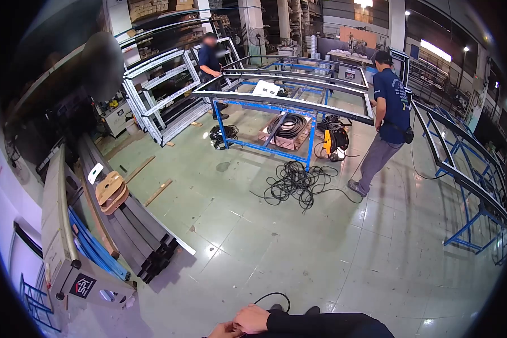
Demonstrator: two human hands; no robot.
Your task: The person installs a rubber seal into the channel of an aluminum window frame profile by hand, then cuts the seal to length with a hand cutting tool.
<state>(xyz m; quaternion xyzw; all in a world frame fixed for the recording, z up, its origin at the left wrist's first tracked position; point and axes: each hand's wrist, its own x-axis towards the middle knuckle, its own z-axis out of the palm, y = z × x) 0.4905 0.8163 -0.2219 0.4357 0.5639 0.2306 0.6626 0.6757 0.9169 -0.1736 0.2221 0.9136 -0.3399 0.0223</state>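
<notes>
Low in the view, my right hand (pixel 252 319) and my left hand (pixel 225 330) are close together with their fingers closed in a pinch. A thin black cord (pixel 281 294) loops up and out from behind my right hand. The part of it between my fingers is hidden. My right arm is in a black sleeve (pixel 321 325). The tips of my dark shoes (pixel 312 310) show just beyond it.
Two people (pixel 391 107) stand at black frames (pixel 287 101) on a blue stand (pixel 265 110). A tangled black cord (pixel 298 183) lies on the floor. Dark profiles (pixel 135 225) with a cardboard reel (pixel 112 192) lie left; more frames (pixel 467 180) rest on blue trestles at right.
</notes>
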